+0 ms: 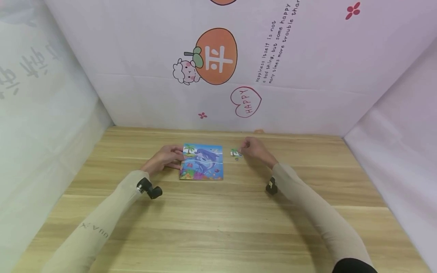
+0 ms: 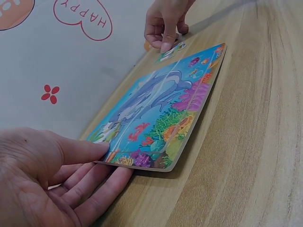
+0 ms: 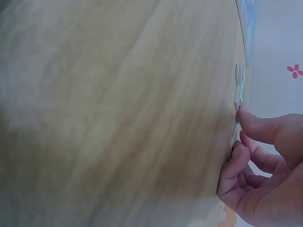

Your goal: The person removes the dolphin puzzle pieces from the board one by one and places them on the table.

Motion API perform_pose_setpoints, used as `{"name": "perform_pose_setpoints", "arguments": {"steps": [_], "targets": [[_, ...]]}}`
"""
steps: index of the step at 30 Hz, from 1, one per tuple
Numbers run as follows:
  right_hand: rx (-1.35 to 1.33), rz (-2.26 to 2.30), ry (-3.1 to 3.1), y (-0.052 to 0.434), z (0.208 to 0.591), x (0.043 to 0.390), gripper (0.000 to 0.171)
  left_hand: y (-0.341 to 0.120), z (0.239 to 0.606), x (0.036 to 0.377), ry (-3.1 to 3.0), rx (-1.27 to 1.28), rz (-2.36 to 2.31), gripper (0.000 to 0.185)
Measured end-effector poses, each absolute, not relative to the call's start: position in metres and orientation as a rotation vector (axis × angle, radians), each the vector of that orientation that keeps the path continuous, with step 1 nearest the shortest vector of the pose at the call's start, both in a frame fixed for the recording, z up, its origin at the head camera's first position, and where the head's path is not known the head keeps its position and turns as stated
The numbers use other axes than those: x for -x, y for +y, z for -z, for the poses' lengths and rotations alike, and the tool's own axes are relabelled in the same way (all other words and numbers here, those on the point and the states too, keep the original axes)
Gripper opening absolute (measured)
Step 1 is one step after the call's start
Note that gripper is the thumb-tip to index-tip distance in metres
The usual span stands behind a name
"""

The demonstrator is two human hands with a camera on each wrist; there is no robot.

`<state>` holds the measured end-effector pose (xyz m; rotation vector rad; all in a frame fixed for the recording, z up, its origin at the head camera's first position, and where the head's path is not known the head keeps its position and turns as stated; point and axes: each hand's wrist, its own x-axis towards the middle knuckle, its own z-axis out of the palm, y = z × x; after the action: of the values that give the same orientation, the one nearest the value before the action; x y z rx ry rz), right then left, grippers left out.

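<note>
Just to the right of your left hand (image 1: 167,156), the dolphin board (image 1: 202,163) is resting on the table (image 1: 218,223), and that hand is pinching its edge, with the thumb on top and the fingers reaching the lower side. Beside your right hand (image 1: 254,148), the small palm-tree piece (image 1: 234,152) is lying a little apart from the board. That hand's thumb is touching the piece, and its fingers are curling in close. To be doing this well, you should be holding the board steady and pressing the piece only gently, by its edge, so it isn't sliding. Your right fingertips are hiding part of it. The right wrist view is showing it nearly edge-on, so maybe a finger is pinching too, but I can't tell. There, most of the board is being cut off.
</note>
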<state>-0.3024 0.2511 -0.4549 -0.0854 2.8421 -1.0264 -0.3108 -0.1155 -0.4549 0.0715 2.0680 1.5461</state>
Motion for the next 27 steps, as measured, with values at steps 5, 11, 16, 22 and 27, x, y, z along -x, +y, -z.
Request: {"name": "perform_pose_setpoints", "arguments": {"steps": [5,11,16,22,27], "targets": [[0.121,1.037,2.832,0.2549,0.4578,0.3039,0.017,-0.1134,0.4548,0.3104,2.066,-0.087,-1.559,0.058],[0.137,1.05,2.833,0.2552,0.4584,0.3016,0.016,-0.1107,0.4534,0.3099,2.086,-0.115,-1.563,0.054],[0.095,1.054,2.807,0.2535,0.458,0.3009,0.013,-0.1117,0.4536,0.3102,2.093,-0.115,-1.554,0.057],[0.067,1.127,2.776,0.2539,0.4541,0.3002,0.017,-0.1123,0.4541,0.3121,2.1,-0.123,-1.541,0.059],[0.025,1.172,2.794,0.2497,0.4508,0.3003,0.017,-0.1122,0.4527,0.3141,2.094,-0.109,-1.523,0.061]]}}
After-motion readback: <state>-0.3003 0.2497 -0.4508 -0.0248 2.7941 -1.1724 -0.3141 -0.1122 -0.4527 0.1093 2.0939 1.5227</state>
